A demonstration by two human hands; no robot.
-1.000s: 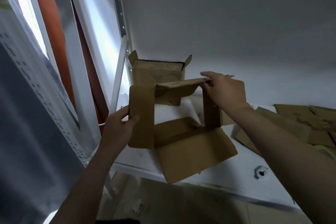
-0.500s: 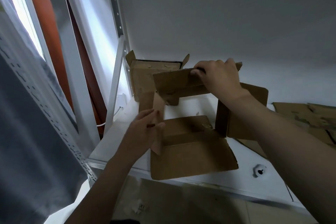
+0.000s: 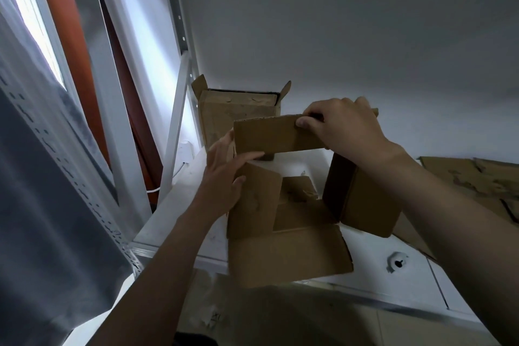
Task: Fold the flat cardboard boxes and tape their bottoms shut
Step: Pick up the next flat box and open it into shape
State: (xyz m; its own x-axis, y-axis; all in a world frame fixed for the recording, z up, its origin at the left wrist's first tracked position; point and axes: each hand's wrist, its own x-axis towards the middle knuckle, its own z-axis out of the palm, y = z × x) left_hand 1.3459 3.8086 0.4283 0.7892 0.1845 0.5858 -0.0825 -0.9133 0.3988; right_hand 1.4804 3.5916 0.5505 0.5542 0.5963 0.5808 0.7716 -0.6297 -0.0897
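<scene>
Your right hand (image 3: 346, 132) pinches the far flap (image 3: 266, 136). Your flat left hand (image 3: 224, 180) presses the left flap (image 3: 254, 202). Fold both in flat.

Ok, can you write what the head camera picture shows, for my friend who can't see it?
Two bare hands fold a brown cardboard box over a white surface: the right hand pinches its far flap while the left hand presses flat against its left flap. Another open box stands behind it, and flat cardboard lies to the right.
</scene>
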